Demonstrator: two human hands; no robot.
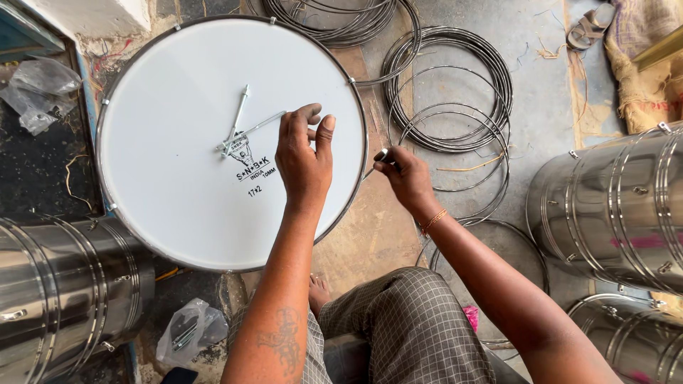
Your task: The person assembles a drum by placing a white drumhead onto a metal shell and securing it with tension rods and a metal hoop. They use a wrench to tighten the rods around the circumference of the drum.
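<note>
Head view, near to far: bottom centre of frame is the person's lap in checked cloth point(409, 323), a bare foot point(318, 291) just above it, both forearms running up from there. Left hand point(304, 153) sits mid-frame over the right part of the drumhead point(171, 92), a white round skin in a metal hoop filling the upper left; thumb and index are pinched closed on the right end of a thin metal rod point(257, 128), other fingers half curled. Right hand point(404, 178) is just off the drum's right edge, centre-right of frame, fist closed on a small dark-tipped tool point(377, 160), only a bit of it shows, so can't tell what kind. Key relation: the rods lie up and to the left of both hands. Held rod's long axis runs low-left to up-right, from the drum centre to the left fingers; a 2nd rod point(237, 114) runs steeper, up from the same centre point. Left hand is the nearer one, already on the rod; right is well apart from it, past the rim. Farther out: steel shells at lower left point(64, 291) and right edge point(612, 206), a plastic bag w/ parts point(191, 333) bottom left, wire hoops point(455, 92) coiled on the floor upper centre-right, a sandal point(590, 25) and sacking point(651, 71) in the top right corner.
</note>
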